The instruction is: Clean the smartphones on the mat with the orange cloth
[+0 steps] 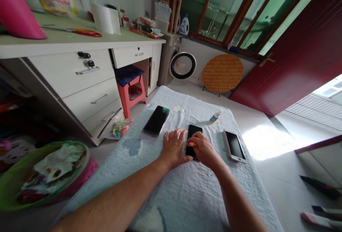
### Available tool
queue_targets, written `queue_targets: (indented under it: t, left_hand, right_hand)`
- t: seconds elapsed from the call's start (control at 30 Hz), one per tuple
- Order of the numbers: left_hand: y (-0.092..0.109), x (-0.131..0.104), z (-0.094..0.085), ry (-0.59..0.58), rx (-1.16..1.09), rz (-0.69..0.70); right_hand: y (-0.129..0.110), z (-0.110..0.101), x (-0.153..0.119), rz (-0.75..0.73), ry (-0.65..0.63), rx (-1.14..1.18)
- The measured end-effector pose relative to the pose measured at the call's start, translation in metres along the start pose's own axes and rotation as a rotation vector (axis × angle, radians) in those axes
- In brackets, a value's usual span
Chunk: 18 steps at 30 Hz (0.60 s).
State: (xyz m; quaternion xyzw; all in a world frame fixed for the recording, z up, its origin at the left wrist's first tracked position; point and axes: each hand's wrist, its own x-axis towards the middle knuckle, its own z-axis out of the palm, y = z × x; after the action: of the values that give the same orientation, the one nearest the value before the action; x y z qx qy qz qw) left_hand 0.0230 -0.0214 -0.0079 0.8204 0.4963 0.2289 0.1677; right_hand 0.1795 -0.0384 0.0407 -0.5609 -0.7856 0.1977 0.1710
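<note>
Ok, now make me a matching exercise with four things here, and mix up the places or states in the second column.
Column one:
1. Right hand
2. Small bottle
3. White-framed phone
4. Stool

Column two:
A. Near the right edge of the bed-like cloth surface
B. Beside the drawers, topped with dark blue
C. Pinching a small orange item over the middle phone
D. Beyond the hands, with a whitish top

Right pairs: 1-C, 2-D, 3-A, 4-B.

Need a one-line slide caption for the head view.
Right hand holds something orange over a dark phone on pale-blue cloth; left hand rests beside the phone, small bottle beyond.
</note>
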Motion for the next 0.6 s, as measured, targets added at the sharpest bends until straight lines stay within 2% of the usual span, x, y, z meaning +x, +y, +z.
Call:
queue_targets:
  t: [0.27,0.6]
  left_hand:
    - [0.001,-0.002,-0.001,-0.048,0.039,0.078]
    - [0.003,-0.002,-0.007,-0.074,0.010,0.209]
  right_hand:
    - [0.019,0.001,0.012,-0.033,0.054,-0.145]
    - [0.047,0.003,0.041,0.015,0.155,-0.156]
